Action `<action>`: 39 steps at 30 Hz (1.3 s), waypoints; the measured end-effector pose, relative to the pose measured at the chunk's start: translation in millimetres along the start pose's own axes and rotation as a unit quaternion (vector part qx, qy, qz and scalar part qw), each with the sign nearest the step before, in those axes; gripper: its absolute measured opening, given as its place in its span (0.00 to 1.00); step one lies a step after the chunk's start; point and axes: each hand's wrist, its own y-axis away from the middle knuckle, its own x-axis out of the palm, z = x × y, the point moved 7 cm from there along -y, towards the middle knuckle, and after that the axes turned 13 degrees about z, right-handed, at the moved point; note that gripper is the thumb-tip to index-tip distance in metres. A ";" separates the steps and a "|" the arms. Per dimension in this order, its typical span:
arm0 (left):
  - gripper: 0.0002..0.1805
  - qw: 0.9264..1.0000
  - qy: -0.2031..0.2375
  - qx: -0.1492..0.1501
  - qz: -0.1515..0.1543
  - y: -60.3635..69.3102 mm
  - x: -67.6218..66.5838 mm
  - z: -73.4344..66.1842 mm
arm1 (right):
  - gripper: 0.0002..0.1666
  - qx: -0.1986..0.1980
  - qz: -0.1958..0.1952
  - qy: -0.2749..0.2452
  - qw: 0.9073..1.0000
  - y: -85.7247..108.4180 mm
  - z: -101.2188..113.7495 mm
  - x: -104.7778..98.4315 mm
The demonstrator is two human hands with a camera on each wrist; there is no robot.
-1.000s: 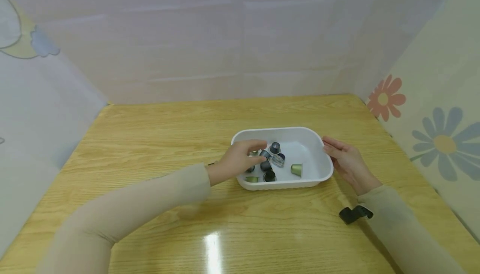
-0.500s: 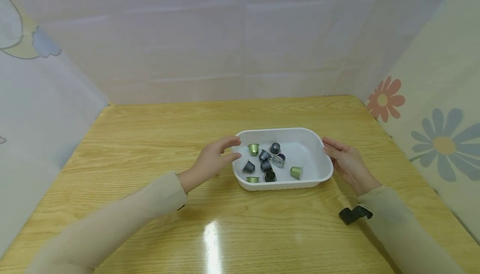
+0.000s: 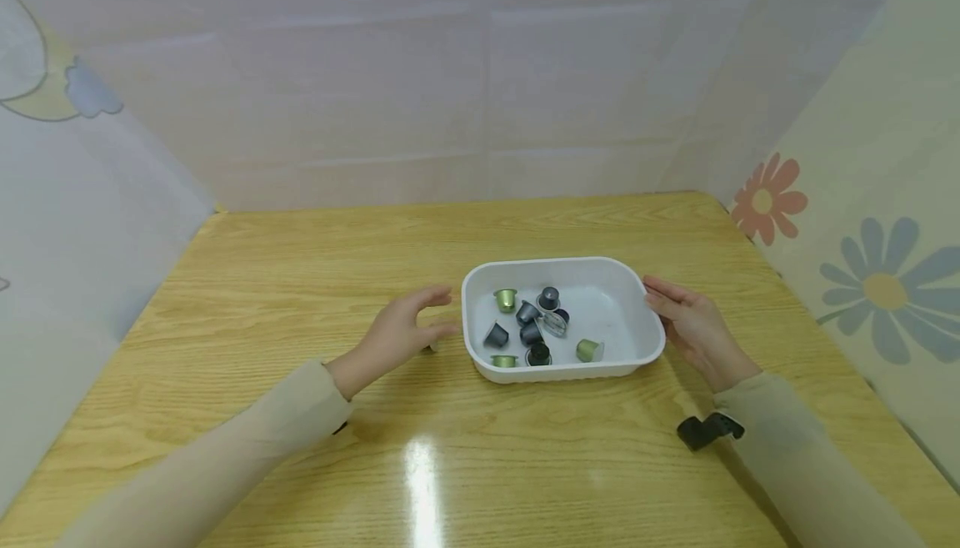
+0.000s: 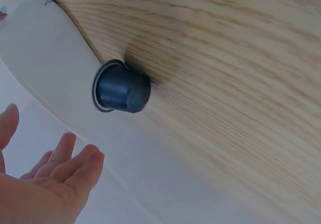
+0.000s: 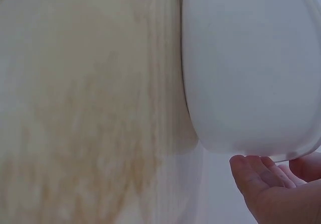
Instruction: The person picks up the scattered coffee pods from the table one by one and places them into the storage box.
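Note:
In the head view my left hand (image 3: 397, 331) is just left of the white tray (image 3: 622, 363), fingers and thumb spread apart and holding nothing. The left wrist view shows a dark coffee capsule (image 4: 123, 88) on its side on the table outside the tray, close to the hand. My hand mostly hides this capsule in the head view. At the tray's right end my right hand (image 3: 697, 331) touches the outer wall and rim with fairly straight fingers and thumb. Inside the tray lie green capsules (image 3: 506, 299) and dark capsules (image 3: 496, 335), mostly toward its left half.
Beneath everything is a wooden table (image 3: 300, 281), with pale cloth walls (image 3: 480, 114) at its back and sides. A black strap (image 3: 708, 429) is on the right wrist. Light glares off the table's near part.
My left hand has moved left, out from over the tray to the table beside it. One green capsule in the tray has turned slightly. The right hand stays at the tray's end.

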 end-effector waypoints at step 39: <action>0.26 0.989 -0.103 -0.062 0.081 -5.5 14.3 40.9 | 0.37 0.008 -0.002 0.019 1.000 -0.4 -0.7 -0.1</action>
